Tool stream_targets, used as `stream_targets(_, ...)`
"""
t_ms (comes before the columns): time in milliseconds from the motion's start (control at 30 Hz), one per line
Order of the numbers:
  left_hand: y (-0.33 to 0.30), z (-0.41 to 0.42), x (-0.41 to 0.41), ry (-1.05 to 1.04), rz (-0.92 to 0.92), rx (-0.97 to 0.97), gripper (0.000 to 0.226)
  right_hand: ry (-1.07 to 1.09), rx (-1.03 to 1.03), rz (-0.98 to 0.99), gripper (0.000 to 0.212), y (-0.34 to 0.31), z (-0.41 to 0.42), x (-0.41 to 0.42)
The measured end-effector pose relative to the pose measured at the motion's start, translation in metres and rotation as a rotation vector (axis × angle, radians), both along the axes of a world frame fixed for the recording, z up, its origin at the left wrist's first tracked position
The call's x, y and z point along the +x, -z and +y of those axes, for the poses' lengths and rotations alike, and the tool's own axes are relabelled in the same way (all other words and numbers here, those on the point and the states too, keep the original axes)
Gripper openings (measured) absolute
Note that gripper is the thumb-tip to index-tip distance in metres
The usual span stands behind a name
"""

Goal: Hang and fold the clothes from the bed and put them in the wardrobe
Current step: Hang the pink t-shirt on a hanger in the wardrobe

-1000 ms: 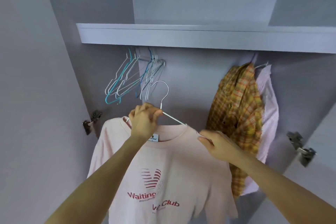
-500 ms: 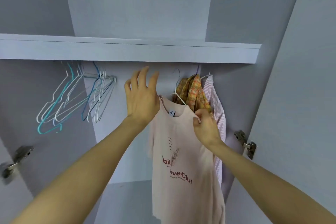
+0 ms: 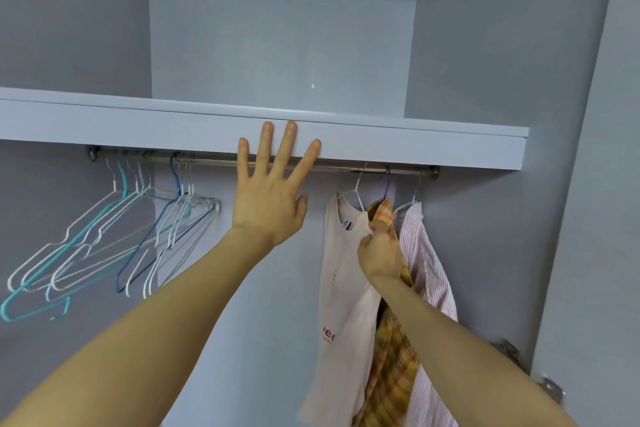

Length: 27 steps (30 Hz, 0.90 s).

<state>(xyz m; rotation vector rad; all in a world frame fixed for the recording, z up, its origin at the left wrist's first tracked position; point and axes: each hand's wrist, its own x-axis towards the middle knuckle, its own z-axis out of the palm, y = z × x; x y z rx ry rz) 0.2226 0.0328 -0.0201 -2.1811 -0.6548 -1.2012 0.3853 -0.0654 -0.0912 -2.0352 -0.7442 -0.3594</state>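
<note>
- Pink T-shirt (image 3: pixel 341 288) on white hanger (image 3: pixel 358 191), hooked on rail (image 3: pixel 332 168), hanging long axis vertical, touching plaid shirt (image 3: pixel 391 364); striped shirt (image 3: pixel 429 274) rightmost.
- Right hand (image 3: pixel 379 251) curled, pinching T-shirt's shoulder by the collar.
- Left hand (image 3: pixel 272 198) flat, fingers spread straight, holding nothing, raised before shelf edge (image 3: pixel 415 147); contact unclear.
- Empty hangers (image 3: pixel 114 236) left along rail, well apart from T-shirt; left hand nearer them, likely next grab.

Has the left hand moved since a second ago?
Yes. The left hand let go of the hanger and rose; its open fingers now overlap the shelf edge, left of the pink T-shirt.
</note>
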Motion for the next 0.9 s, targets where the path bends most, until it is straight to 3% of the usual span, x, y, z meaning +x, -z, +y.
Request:
stream_targets(233,-0.003,0.0,-0.003,-0.034,0.035,-0.029,0.097,-0.074,-0.128,0.043,0.035,0.013,0.002,0.002)
stream_targets(433,-0.006,-0.019,-0.021,-0.021,0.155,-0.151,0.085,-0.097,-0.266,-0.034,0.05,0.011,-0.044,-0.027)
stream_targets(567,0.024,-0.051,-0.062,0.086,0.099,-0.404,0.072,-0.18,-0.286,-0.081,0.046,0.014,-0.082,-0.082)
stream_targets(700,0.07,-0.083,-0.125,0.137,0.032,-0.681,0.059,-0.44,-0.229,0.075,0.031,0.024,-0.107,-0.155)
stream_targets(900,0.154,-0.126,-0.255,-0.063,-0.087,-1.012,0.046,-0.759,-0.333,0.285,0.026,0.077,-0.109,-0.268)
